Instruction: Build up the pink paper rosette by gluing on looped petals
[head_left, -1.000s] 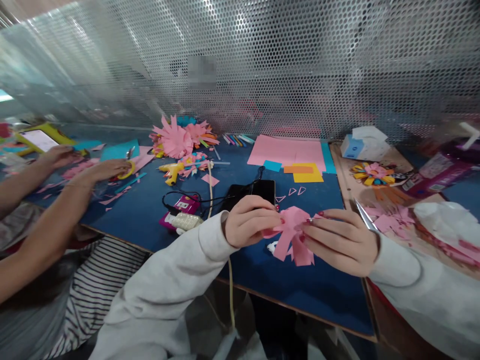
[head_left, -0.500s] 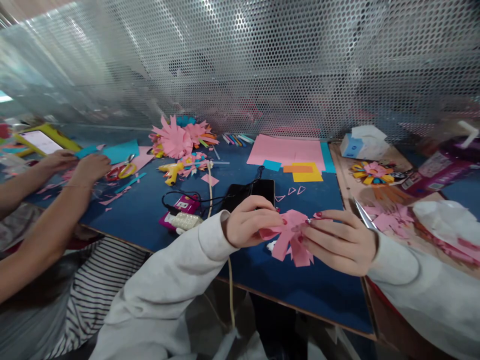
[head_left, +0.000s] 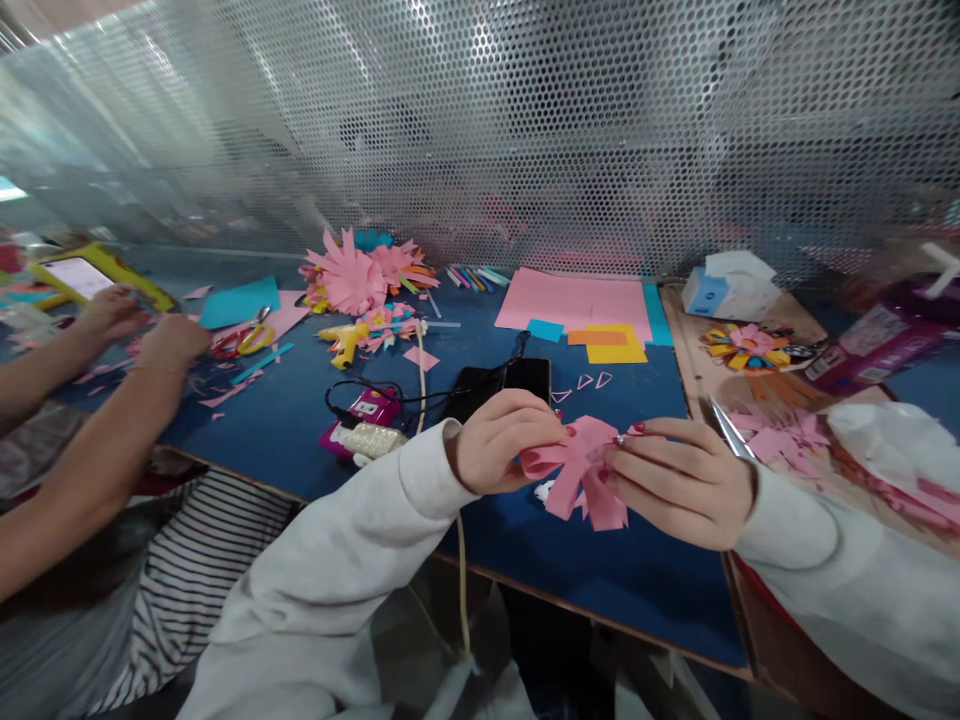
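Note:
A pink paper flower (head_left: 579, 462) with several looped strips hangs between my hands, above the blue table near its front edge. My left hand (head_left: 510, 442) pinches its left side, with the fingers closed on a loop. On the other side, my right hand (head_left: 679, 482) grips the flower's right part between thumb and fingers. Just behind my left hand lies a black device (head_left: 536, 378). A small white object (head_left: 545, 490) shows partly behind the flower. Silver scissor blades (head_left: 729, 428) lie to the right, near my right wrist.
Pink sheets (head_left: 570, 297) lie at the back beside a tissue box (head_left: 709, 293). Finished paper flowers (head_left: 352, 275) and a yellow glue gun (head_left: 345, 343) stand left of centre, near a purple power strip (head_left: 371, 408). A purple bottle (head_left: 870, 340) leans right. Another person's hands (head_left: 169, 345) work at left.
My hands and the pink flower have hardly moved. At the left, the other person's hands have shifted left, away from the blue sheet.

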